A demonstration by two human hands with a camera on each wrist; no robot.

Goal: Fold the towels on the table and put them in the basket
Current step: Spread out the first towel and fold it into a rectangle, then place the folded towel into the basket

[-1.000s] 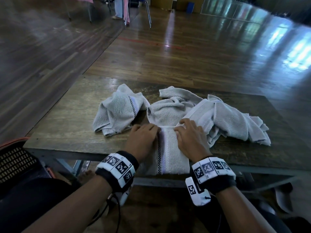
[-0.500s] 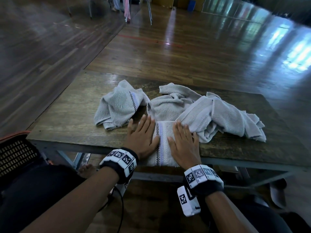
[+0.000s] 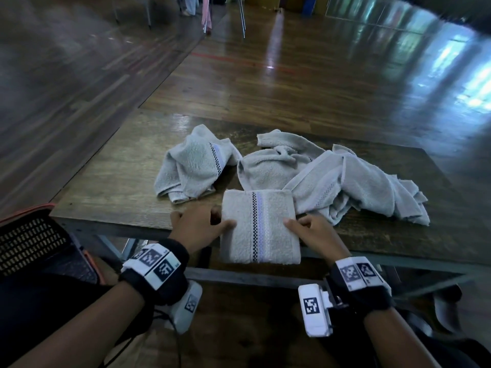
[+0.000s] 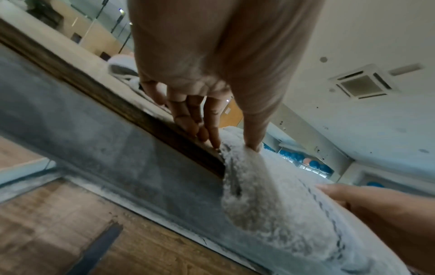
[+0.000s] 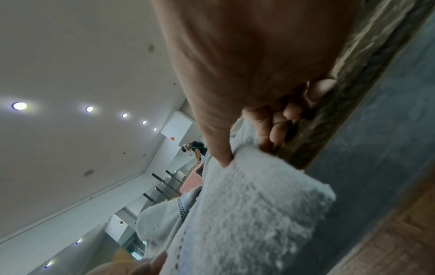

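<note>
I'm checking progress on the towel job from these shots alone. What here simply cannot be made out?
- Basket contents: head view, cut off by the left edge.
- Count of crumpled towels: head view, they overlap.
- Underside of the folded towel: hidden in every view by its own top layer.

Both forearms reach forward side by side, each wrist wrapped in a black band with white marker blocks. The left hand (image 3: pixel 198 227) pinches the towel's (image 3: pixel 259 227) left edge, thumb on top, fingers curled beneath. The right hand (image 3: pixel 316 235) pinches the right edge likewise, thumb on top.
</note>
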